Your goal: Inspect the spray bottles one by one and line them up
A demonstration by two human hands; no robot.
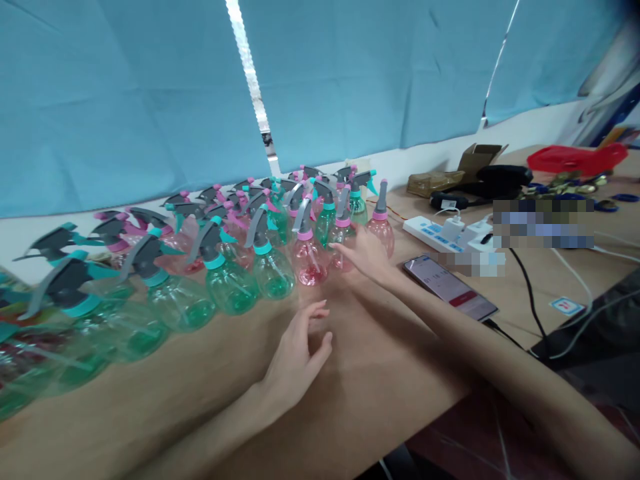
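Note:
My right hand (369, 252) reaches into the right end of the rows, its thumb across the front of a pink spray bottle (343, 235) with a grey trigger head; the other fingers are partly hidden behind it. Just left stands another pink spray bottle (310, 262), upright, and to the right a third pink spray bottle (380, 230) is partly covered by the hand. My left hand (300, 353) hovers over the wooden table (345, 393), thumb apart from the bent fingers, holding nothing. A clear green spray bottle (274, 275) is among the nearest bottles to it.
Many pink and green spray bottles stand in rows toward the left. On the right are a phone (450, 287) showing a timer, a white power strip (433, 237) with chargers and cables, a cardboard box (480, 162) and a red tray (575, 160). A blue curtain (350, 80) hangs behind.

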